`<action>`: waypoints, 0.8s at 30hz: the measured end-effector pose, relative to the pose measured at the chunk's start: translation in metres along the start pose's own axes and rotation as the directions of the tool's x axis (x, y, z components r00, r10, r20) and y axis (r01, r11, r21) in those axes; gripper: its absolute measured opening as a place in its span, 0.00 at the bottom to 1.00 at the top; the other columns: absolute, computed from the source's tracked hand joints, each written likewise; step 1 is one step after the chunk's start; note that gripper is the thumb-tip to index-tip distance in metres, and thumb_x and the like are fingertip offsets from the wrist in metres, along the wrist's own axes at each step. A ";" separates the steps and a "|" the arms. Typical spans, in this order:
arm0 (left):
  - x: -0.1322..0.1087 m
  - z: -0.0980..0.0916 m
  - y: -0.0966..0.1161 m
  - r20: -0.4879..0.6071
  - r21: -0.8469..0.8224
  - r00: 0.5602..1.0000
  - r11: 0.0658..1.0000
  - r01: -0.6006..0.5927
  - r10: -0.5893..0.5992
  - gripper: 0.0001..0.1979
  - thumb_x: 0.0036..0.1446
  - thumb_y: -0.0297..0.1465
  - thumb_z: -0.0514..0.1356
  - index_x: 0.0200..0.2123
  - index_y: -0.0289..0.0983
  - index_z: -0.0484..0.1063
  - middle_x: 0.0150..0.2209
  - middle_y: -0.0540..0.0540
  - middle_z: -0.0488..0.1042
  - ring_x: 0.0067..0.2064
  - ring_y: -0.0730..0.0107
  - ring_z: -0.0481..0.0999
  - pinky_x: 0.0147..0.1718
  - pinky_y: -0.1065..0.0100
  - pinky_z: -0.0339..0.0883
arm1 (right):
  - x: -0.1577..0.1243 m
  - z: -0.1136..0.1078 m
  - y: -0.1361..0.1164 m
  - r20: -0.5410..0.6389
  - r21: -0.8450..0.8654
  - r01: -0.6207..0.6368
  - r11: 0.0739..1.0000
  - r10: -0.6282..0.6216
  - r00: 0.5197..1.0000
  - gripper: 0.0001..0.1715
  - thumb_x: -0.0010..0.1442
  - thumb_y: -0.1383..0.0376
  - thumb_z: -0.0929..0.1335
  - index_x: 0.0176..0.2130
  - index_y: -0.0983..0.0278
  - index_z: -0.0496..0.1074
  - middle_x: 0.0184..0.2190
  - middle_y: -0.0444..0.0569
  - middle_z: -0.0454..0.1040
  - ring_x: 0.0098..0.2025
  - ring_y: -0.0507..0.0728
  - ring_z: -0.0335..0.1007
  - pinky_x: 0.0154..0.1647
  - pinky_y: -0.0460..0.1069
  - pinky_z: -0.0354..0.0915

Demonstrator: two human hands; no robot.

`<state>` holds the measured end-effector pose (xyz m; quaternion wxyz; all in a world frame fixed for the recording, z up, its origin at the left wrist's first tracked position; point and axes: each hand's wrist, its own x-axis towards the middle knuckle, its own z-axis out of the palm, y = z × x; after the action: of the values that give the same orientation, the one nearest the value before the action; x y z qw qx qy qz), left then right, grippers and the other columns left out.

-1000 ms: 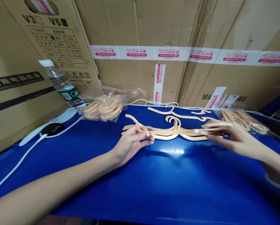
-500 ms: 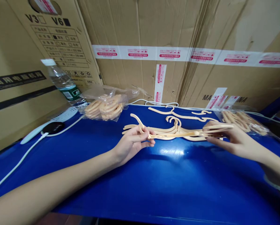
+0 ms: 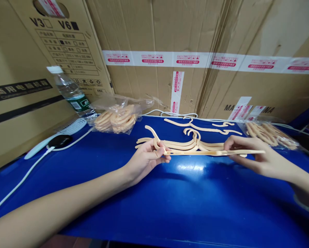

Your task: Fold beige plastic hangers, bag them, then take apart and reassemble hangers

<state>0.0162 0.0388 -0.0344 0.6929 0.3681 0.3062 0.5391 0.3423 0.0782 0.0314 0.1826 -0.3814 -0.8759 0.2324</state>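
My left hand [image 3: 148,159] pinches a beige plastic hook piece [image 3: 153,135] together with the left end of a long beige bar [image 3: 211,152]. My right hand [image 3: 255,158] grips the bar's right part, holding it level just above the blue table [image 3: 154,203]. Behind the bar lies a small pile of assembled beige hangers [image 3: 190,143]. Two more hanger pieces [image 3: 201,126] lie farther back near the cardboard boxes.
A clear bag of beige hooks [image 3: 117,119] sits at back left, another bag of beige parts [image 3: 269,134] at back right. A water bottle [image 3: 70,93], a white handheld device [image 3: 53,137] with cable and a black puck [image 3: 60,140] lie at left. Cardboard boxes [image 3: 185,41] wall the back.
The bar has come down and levelled out, its right end shifting rightward. My left hand moved slightly with the hook against the bar's left end.
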 end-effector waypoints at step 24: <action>-0.004 0.005 -0.003 -0.174 0.061 0.983 0.997 -0.054 0.064 0.21 0.37 0.35 0.80 0.26 0.34 0.72 0.29 0.48 0.78 0.27 0.73 0.76 0.31 0.71 0.70 | -0.002 0.008 -0.002 0.158 0.129 -0.063 0.990 0.042 0.987 0.12 0.66 0.54 0.68 0.41 0.60 0.73 0.36 0.49 0.76 0.36 0.59 0.71 0.37 0.50 0.66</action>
<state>0.0207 0.0339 -0.0338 0.6363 0.3472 0.3704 0.5808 0.3387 0.0735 0.0251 0.1328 -0.3720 -0.8596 0.3240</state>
